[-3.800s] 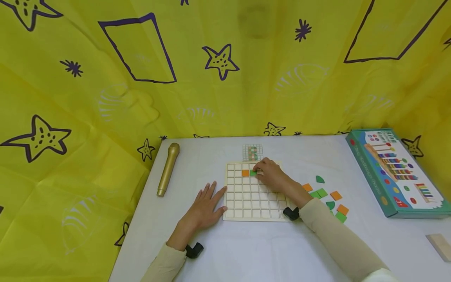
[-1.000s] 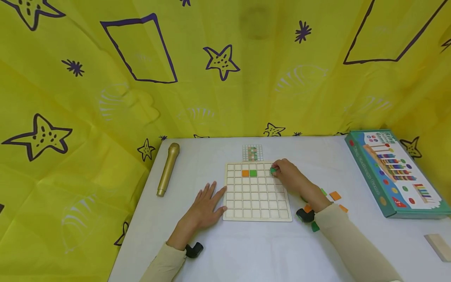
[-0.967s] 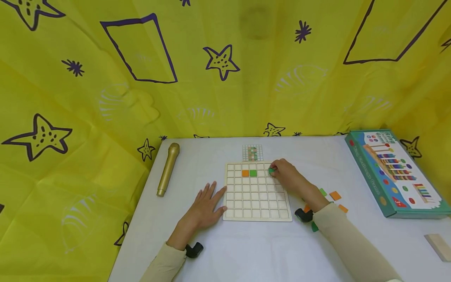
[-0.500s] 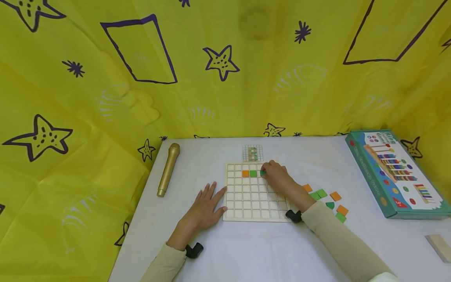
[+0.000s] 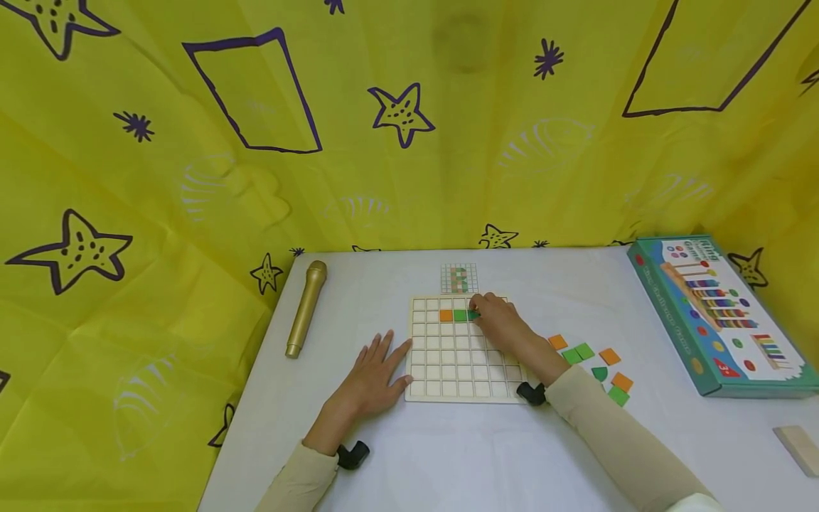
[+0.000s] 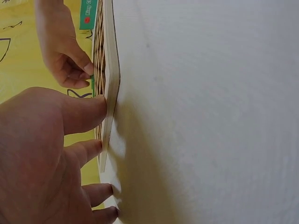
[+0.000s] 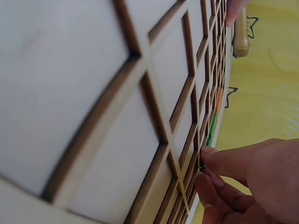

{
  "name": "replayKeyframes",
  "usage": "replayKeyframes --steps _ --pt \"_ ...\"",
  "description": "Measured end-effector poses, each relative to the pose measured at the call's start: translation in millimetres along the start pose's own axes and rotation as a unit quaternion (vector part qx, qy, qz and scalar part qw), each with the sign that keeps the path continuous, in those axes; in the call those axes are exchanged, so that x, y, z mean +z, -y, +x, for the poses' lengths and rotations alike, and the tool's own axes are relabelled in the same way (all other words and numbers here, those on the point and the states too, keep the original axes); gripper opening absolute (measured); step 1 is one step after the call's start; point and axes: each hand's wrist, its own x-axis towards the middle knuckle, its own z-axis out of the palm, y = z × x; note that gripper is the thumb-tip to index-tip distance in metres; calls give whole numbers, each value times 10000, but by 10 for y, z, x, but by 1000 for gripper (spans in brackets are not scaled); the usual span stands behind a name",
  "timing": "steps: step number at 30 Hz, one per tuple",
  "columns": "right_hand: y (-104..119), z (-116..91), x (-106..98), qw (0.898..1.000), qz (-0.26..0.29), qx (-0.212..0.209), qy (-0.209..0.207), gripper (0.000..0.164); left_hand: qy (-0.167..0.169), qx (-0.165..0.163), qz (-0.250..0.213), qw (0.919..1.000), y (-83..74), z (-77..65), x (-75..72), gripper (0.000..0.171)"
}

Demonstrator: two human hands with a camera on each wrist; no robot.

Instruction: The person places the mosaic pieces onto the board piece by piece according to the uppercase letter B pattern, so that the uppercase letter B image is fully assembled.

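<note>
A pale wooden grid board lies on the white table. In its second row from the far edge sit an orange square tile and a light green square tile. My right hand pinches a dark green tile at the cell just right of the light green one; the fingers cover much of it. The right wrist view shows thumb and fingers low at the grid, the tile between them. My left hand rests spread, thumb and forefinger touching the board's left edge.
Several orange and green tiles lie loose right of the board, partly by the right forearm. A small printed pattern card lies beyond the board. A golden microphone is at left, a game box at right, a wooden block near the right edge.
Earlier my right hand was at the light green tile. It then held a dark green tile over the board's right part and has moved it left beside that tile. My left hand stays put.
</note>
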Motion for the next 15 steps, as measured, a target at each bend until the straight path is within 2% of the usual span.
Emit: replayKeyframes --steps 7,11,15 --pt "-75 -78 -96 9999 -21 -152 -40 21 7 14 -20 10000 9 5 8 65" --pt "-203 -185 -255 10000 80 2 -47 24 32 -3 40 10000 9 4 4 65" --pt "-396 -357 -451 9992 175 362 -67 23 59 -29 71 10000 11 7 3 66"
